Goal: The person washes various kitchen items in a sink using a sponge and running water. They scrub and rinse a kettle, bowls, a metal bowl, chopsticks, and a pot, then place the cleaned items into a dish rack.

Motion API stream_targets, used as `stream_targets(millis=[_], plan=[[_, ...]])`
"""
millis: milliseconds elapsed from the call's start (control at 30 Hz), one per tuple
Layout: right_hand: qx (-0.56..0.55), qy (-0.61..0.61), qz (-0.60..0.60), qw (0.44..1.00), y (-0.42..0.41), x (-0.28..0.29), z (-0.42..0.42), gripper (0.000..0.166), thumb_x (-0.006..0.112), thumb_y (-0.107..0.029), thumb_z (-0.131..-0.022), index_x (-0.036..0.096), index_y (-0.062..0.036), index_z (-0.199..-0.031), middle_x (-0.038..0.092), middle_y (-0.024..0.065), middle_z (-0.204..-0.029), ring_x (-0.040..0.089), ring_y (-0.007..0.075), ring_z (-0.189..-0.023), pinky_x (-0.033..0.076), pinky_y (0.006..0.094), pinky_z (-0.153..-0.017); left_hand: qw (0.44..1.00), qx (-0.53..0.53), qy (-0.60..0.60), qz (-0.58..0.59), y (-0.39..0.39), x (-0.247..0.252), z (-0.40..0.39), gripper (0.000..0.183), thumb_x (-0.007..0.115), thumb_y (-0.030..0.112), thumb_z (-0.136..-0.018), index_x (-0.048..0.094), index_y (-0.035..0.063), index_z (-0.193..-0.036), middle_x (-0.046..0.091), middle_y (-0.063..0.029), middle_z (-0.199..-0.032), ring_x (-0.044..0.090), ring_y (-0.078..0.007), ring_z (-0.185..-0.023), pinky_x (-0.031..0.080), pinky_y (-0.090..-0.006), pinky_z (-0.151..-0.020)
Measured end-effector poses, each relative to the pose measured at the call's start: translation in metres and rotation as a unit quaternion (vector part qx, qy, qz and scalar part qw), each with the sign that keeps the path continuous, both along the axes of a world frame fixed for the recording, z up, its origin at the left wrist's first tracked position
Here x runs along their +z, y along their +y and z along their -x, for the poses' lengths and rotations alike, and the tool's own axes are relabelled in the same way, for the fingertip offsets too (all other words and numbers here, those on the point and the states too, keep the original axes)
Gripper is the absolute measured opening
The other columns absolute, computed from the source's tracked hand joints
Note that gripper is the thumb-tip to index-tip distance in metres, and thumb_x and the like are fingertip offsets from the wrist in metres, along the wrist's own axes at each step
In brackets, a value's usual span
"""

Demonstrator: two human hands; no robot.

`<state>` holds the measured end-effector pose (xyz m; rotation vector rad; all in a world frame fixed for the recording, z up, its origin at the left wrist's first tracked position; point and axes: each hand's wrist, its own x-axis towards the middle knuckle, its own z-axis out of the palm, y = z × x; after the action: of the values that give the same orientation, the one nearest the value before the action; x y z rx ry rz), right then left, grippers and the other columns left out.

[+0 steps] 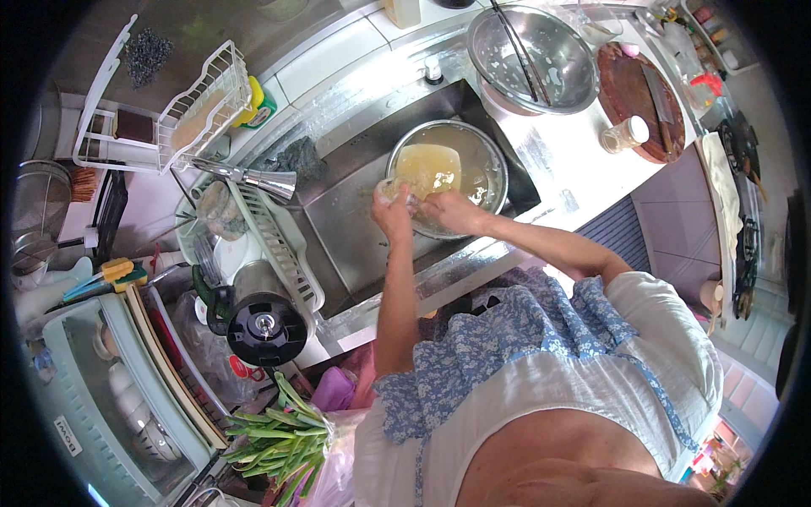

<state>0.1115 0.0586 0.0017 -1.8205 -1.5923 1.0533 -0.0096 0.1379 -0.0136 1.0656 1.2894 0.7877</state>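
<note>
A round metal basin (504, 184) of cloudy yellowish water (427, 166) sits in the steel sink (336, 234). Over its near left rim, my left hand (393, 215) grips a small pale, translucent item (388, 189); its exact kind is unclear. My right hand (456, 212) is curled close beside it above the basin's near edge. The right fingertips meet the item's right end, but whether they grip it is hidden. Both forearms reach over the sink's front edge.
A steel bowl (532, 44) with chopsticks (523, 54) stands on the right counter. Beyond are a wooden chopping board (624, 82), a cleaver (657, 95) and a white-lidded jar (624, 135). At left are a dish rack (272, 234), a black-based appliance jug (266, 317) and bagged green onions (279, 437).
</note>
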Motion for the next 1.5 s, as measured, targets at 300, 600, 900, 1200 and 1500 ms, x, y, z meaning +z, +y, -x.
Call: stream_targets(millis=[300, 600, 900, 1200, 1500], plan=[[0.117, 0.008, 0.043, 0.992, 0.010, 0.050, -0.043, 0.030, 0.044, -0.030, -0.094, 0.060, -0.0047, -0.098, 0.062, 0.0199, -0.081, 0.061, 0.0383, -0.081, 0.045, 0.0445, -0.071, 0.915, -0.288, 0.177, -0.220, 0.038, 0.028, 0.042, 0.020, 0.065, 0.009, -0.079, 0.064, -0.0023, -0.095, 0.065, -0.0120, -0.079, 0.064, -0.0223, -0.070, 0.054, -0.0354, -0.059], [-0.122, 0.134, -0.034, 0.983, 0.008, 0.020, 0.023, 0.031, 0.047, -0.026, -0.092, 0.061, 0.0011, -0.089, 0.061, 0.0190, -0.073, 0.058, 0.0281, -0.069, 0.045, 0.0401, -0.067, 0.862, 0.164, -0.429, 0.214, 0.004, -0.029, -0.013, 0.031, 0.056, 0.006, -0.086, 0.051, -0.0017, -0.115, 0.059, -0.0170, -0.105, 0.059, -0.0279, -0.096, 0.052, -0.0410, -0.080], [0.013, 0.078, 0.037, 0.996, 0.008, 0.034, -0.027, 0.036, 0.048, -0.031, -0.093, 0.063, -0.0004, -0.082, 0.062, 0.0107, -0.066, 0.061, 0.0221, -0.067, 0.046, 0.0356, -0.066, 0.966, 0.096, -0.218, 0.097, -0.004, 0.007, -0.009, 0.034, 0.062, 0.004, -0.080, 0.056, -0.0051, -0.112, 0.062, -0.0134, -0.105, 0.062, -0.0239, -0.089, 0.050, -0.0348, -0.076], [-0.180, 0.266, -0.098, 0.942, 0.074, 0.006, -0.038, 0.032, 0.058, -0.031, -0.088, 0.068, -0.0010, -0.088, 0.067, 0.0124, -0.075, 0.063, 0.0218, -0.072, 0.047, 0.0337, -0.072, 0.960, -0.039, -0.257, 0.103, -0.001, 0.025, -0.040, 0.032, 0.063, 0.001, -0.077, 0.059, -0.0037, -0.108, 0.063, -0.0111, -0.101, 0.063, -0.0207, -0.087, 0.050, -0.0333, -0.074], [-0.245, 0.443, -0.018, 0.862, 0.091, 0.009, -0.066, 0.031, 0.055, -0.024, -0.092, 0.064, 0.0037, -0.083, 0.066, 0.0120, -0.075, 0.063, 0.0164, -0.071, 0.048, 0.0276, -0.061, 0.978, 0.003, -0.173, 0.118, -0.036, 0.030, -0.008, 0.031, 0.065, 0.004, -0.075, 0.061, -0.0040, -0.106, 0.066, -0.0105, -0.098, 0.063, -0.0208, -0.086, 0.049, -0.0309, -0.076]])
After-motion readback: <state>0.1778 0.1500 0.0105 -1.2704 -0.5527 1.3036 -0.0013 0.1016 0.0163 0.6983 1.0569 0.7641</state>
